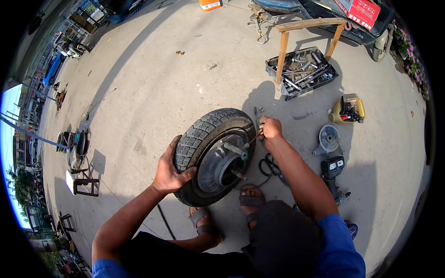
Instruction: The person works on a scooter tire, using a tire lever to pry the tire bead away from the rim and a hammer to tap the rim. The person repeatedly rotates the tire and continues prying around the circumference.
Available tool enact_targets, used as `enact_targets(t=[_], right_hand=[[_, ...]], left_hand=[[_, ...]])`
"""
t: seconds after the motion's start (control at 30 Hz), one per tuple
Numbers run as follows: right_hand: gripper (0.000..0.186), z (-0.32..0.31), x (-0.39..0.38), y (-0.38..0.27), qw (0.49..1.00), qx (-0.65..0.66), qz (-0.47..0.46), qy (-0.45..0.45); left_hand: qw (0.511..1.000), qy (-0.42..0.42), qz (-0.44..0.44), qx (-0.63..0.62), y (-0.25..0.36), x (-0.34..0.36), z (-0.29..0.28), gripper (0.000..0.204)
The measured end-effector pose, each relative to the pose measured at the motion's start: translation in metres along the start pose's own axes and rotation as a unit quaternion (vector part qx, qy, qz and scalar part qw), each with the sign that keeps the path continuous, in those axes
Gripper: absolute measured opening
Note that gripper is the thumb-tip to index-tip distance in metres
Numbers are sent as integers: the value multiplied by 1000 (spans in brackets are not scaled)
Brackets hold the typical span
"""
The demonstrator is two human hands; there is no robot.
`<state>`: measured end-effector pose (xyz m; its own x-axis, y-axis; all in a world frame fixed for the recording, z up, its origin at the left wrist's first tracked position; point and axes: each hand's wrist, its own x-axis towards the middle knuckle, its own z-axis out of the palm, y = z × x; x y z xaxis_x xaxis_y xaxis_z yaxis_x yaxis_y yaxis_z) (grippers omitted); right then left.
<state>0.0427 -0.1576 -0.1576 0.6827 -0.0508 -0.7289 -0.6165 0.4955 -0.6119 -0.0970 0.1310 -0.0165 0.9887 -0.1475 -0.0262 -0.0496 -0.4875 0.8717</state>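
A wheel (213,121) with a black treaded tyre and a grey metal hub (214,170) stands tilted on the ground before my feet. My left hand (170,169) is closed on the tyre's left side, thumb over the sidewall. At the wheel's upper right, my right hand (270,129) pinches a thin reddish-brown wire (253,138) that runs toward the hub; its far end is hard to make out. A grey-green rod-like piece (235,150) crosses the hub face. Below it, a metal stub (238,175) sticks out from the hub's centre.
A black cable (269,167) lies right of the wheel. Farther right are a round metal hub cover (328,138), a cordless power tool (333,169) and a cut yellow container (348,110). A tool crate (301,74) with a wooden handle stands beyond. A small stool (85,183) is at left.
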Motion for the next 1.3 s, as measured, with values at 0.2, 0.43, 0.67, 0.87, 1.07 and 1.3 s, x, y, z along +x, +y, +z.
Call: enact_targets(t=[0.2, 0.43, 0.67, 0.87, 1.07, 1.3], right_hand=[[11, -10, 6, 4, 1000, -26, -5, 8], [16, -25, -28, -34, 579, -510, -635, -42], [35, -25, -64, -45, 434, -627, -588, -269], [66, 4, -93, -35, 456, -699, -484, -262], [60, 4, -85, -8, 548, -608, -528, -225], [50, 5, -81, 10, 575, -566, -564, -173]], left_hand=[[1000, -5, 21, 3, -6, 2, -2, 93], [999, -19, 23, 46, 2, 7, -7, 92], [999, -10, 9, 37, -1, 6, -8, 90], [999, 4, 11, 50, -4, 3, -6, 90], [998, 17, 6, 53, -4, 1, -2, 93], [999, 20, 6, 50, -6, 1, -3, 92]])
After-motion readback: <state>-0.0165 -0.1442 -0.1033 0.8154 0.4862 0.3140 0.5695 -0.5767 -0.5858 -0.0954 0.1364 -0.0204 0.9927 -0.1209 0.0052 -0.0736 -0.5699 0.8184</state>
